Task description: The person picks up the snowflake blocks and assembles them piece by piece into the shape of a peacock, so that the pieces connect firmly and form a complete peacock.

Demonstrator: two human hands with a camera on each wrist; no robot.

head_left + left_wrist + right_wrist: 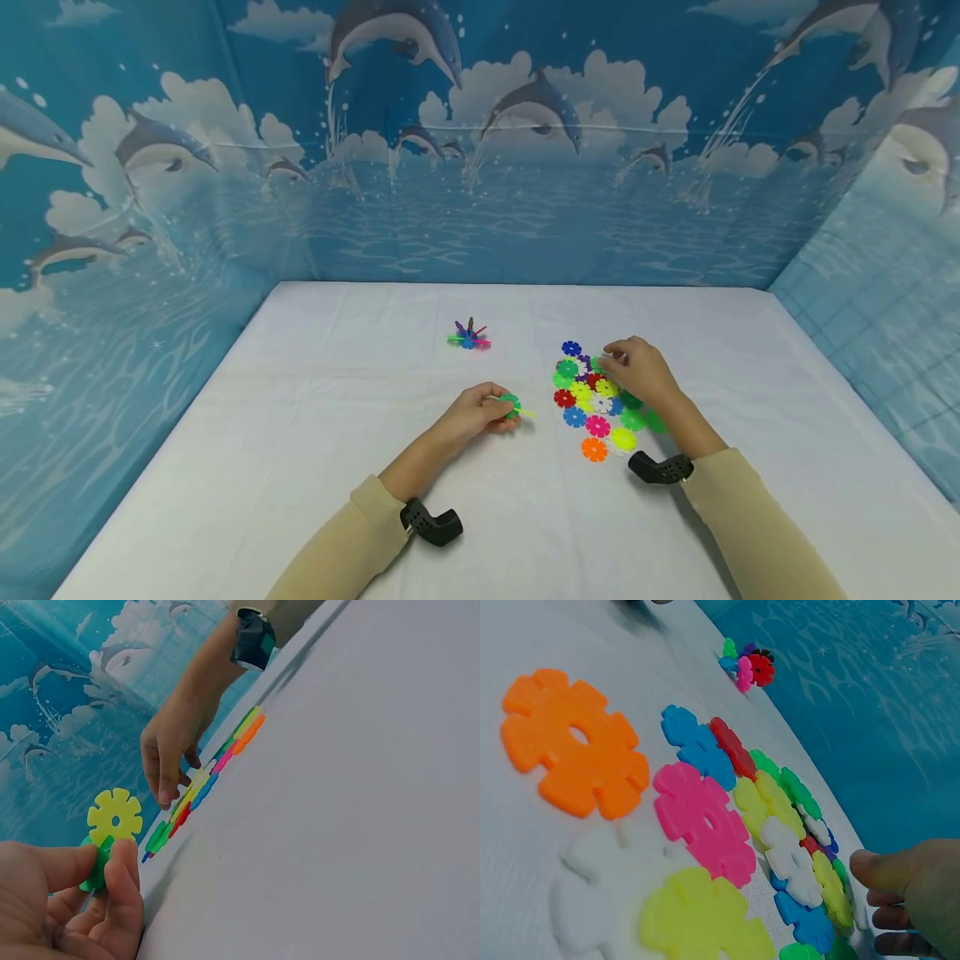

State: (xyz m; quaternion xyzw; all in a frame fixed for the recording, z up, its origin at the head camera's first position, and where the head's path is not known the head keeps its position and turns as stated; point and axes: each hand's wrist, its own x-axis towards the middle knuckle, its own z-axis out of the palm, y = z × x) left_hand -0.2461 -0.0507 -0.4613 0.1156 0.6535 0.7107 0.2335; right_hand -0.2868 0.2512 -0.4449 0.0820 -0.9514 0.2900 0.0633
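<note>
My left hand (480, 408) pinches a green snowflake disc (96, 876) between thumb and fingers. A yellow snowflake disc (129, 817) is joined to that green disc and stands up from it in the left wrist view. My right hand (643, 373) hovers over the far side of a spread of coloured snowflake discs (597, 426), fingers bent loosely downward. Its fingertips are close to a green disc (597, 365); whether they touch it I cannot tell. Nothing shows between thumb and fingers of the right hand (922, 892) in the right wrist view.
A small cluster of joined discs (469, 340), in several colours, stands farther back on the white tablecloth (360, 358). An orange disc (559, 735) lies at the near end of the spread. A dolphin-print curtain (480, 225) surrounds the table's back and sides.
</note>
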